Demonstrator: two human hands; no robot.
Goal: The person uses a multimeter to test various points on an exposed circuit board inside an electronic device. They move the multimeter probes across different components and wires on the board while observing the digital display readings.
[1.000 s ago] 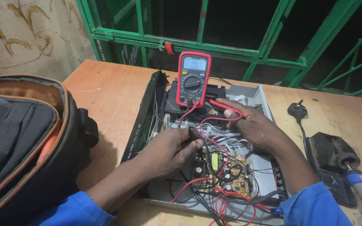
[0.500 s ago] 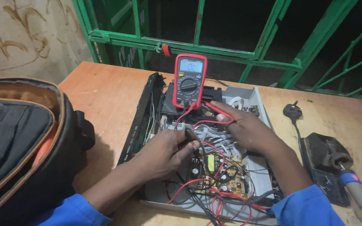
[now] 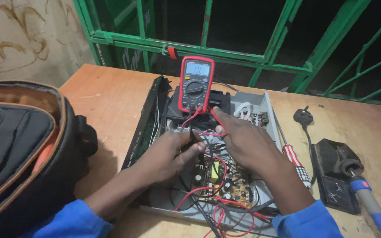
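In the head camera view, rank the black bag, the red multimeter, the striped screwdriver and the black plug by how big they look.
Largest to smallest as they look:
1. black bag, though it lies nearest the camera, which inflates it
2. red multimeter
3. striped screwdriver, long but thin, so close to the multimeter
4. black plug

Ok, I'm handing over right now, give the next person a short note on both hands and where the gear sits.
Left hand: pinches the black probe, tip down in the wiring of the opened device.
Right hand: holds the red probe near the board's rear.
Multimeter: propped upright at the back of the case, display lit.
Circuit board: exposed, cover off.
Screwdriver, soldering iron and plug lie right; bag left.
Left: case not yet closed.
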